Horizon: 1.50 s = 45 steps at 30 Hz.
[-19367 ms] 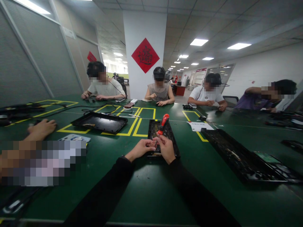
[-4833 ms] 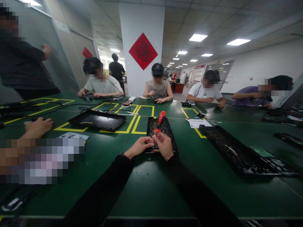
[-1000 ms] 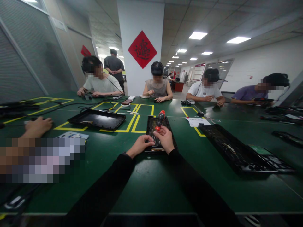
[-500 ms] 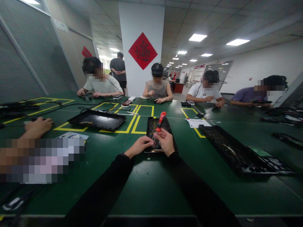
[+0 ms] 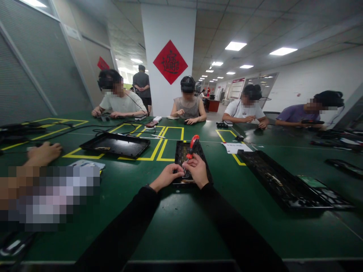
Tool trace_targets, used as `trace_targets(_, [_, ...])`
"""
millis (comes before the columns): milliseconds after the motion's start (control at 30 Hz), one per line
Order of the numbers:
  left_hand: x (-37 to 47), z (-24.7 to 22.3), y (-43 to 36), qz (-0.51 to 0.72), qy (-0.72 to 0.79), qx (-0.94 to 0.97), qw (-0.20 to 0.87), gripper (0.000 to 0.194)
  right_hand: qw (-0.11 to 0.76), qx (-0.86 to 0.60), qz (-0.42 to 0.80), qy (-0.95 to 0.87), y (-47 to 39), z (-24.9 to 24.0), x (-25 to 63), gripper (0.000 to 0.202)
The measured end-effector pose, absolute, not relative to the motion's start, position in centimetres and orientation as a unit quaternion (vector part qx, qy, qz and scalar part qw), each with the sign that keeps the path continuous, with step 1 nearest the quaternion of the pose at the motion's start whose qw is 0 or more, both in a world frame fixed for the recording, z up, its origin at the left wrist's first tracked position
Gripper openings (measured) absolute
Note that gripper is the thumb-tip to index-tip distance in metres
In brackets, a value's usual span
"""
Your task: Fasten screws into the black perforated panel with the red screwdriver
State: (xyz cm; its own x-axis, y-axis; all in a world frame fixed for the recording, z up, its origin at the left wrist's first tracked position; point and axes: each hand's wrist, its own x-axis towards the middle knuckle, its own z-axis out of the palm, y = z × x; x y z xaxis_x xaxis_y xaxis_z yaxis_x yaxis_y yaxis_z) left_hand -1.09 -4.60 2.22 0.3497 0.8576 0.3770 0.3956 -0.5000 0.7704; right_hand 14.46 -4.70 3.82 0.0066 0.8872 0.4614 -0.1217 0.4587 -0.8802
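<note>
My right hand (image 5: 197, 170) is closed on a screwdriver (image 5: 194, 142) with a red and black handle, gripping it low by the shaft. The handle points up and the shaft slants down to the left. Beside the shaft's lower end, the fingers of my left hand (image 5: 168, 176) are pinched together; what they hold, if anything, is too small to tell. Both hands are over a narrow black plastic casing (image 5: 179, 150), which lies lengthwise before me on the green table (image 5: 170, 223). Part of its inside is hidden by my hands.
To the left lies a shallow black tray-like casing (image 5: 124, 143); to the right, a long black casing (image 5: 263, 170) beside a paper sheet (image 5: 236, 147). A co-worker's hand (image 5: 45, 154) rests at far left. Several people sit across the table. Cables (image 5: 82, 126) cross the back left.
The screwdriver's handle has turned or tilted slightly in my right hand. Both hands stay in nearly the same place over the casing. The view has shifted a little.
</note>
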Motion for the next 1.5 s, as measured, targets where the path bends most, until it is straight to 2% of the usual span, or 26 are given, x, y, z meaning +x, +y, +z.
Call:
trace_targets(133, [-1.1,2.4,-4.7,0.403,0.406,0.764,0.299,0.021,0.611,-0.326,0.398,-0.602,-4.9,3.9,14.5,0.032])
trace_targets(200, [-1.0,2.4,-4.7,0.403,0.408,0.762,0.302,0.021,0.606,-0.324,0.391,-0.612,-5.1,4.1,14.5,0.029])
trace_targets(567, [-1.7,2.2,-4.2,0.388,0.359,0.779,0.339,0.021,0.594,-0.322,0.392,-0.624,-5.4,4.2,14.4,0.027])
trace_targets(833, [-1.7,2.0,-4.2,0.385,0.375,0.785,0.308,0.023,0.593,-0.311,0.386,-0.634,-5.2,4.1,14.4,0.024])
trace_targets(1133, [-1.2,2.2,-4.6,0.395,0.384,0.777,0.306,0.020,0.596,-0.323,0.393,-0.621,-5.6,4.4,14.0,0.033])
trace_targets(1500, [-1.4,2.2,-4.4,0.393,0.392,0.770,0.314,0.020,0.581,-0.367,0.381,-0.619,-6.0,4.7,14.2,0.020])
